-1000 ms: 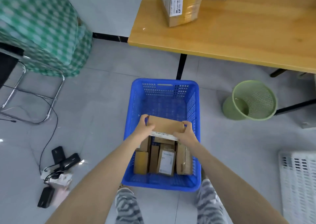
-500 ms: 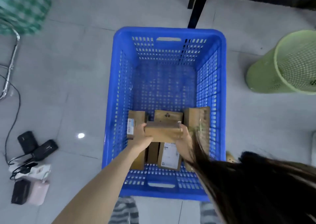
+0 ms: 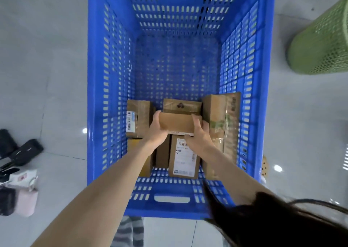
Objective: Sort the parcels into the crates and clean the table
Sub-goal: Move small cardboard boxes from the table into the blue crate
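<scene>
Both hands are inside the blue crate (image 3: 94,100), holding one small brown box (image 3: 176,122) between them. The left hand (image 3: 156,132) grips the box's left end, its thumb lying over the top edge. The right hand (image 3: 198,138) grips the right end, fingers curled round it. The box is level, held just above the parcels packed along the crate's near wall.

Under and around it stand other brown parcels: one with a barcode sticker (image 3: 139,118) by the left wall, one with a dark printed mark (image 3: 181,105) just behind the held box, a tall one (image 3: 221,118) against the right wall, and one with a white shipping label (image 3: 184,159) below the right hand. The crate's far half shows bare floor mesh.

A green mesh bin (image 3: 320,43) stands off the crate's far right corner. Dark pouches (image 3: 24,152) lie on the floor to the left.
</scene>
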A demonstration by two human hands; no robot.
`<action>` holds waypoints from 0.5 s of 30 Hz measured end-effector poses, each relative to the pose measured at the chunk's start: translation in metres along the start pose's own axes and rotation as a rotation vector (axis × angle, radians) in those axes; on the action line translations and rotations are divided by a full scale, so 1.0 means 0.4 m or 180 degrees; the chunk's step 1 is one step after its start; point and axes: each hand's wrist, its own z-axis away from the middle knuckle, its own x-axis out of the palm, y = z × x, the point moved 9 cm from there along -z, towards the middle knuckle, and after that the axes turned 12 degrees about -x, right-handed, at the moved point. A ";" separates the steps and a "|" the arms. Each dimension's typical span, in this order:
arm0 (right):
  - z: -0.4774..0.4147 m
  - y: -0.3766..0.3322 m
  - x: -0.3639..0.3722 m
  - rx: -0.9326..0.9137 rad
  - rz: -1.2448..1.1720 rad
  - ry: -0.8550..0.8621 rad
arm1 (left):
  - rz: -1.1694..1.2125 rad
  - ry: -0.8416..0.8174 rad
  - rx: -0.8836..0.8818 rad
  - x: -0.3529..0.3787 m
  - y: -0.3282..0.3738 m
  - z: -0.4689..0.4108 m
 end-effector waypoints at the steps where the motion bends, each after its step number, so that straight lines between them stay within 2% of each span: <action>1: 0.001 0.003 0.007 0.0038 0.0045 -0.0057 | -0.0010 -0.0024 0.0004 0.008 -0.004 -0.002; 4: 0.006 0.012 0.027 0.0129 0.0148 -0.0180 | -0.0143 -0.0082 -0.0041 0.031 -0.026 -0.017; 8: 0.022 -0.010 0.029 -0.0015 0.0811 -0.0076 | -0.0736 0.0113 -0.0070 0.033 -0.054 -0.054; 11: 0.029 -0.031 0.013 -0.0103 0.1055 0.0148 | -0.0990 0.0176 0.0076 0.025 -0.059 -0.060; 15: 0.032 -0.037 0.015 -0.0054 0.1179 -0.0043 | -0.1430 0.0314 0.0296 0.014 -0.059 -0.059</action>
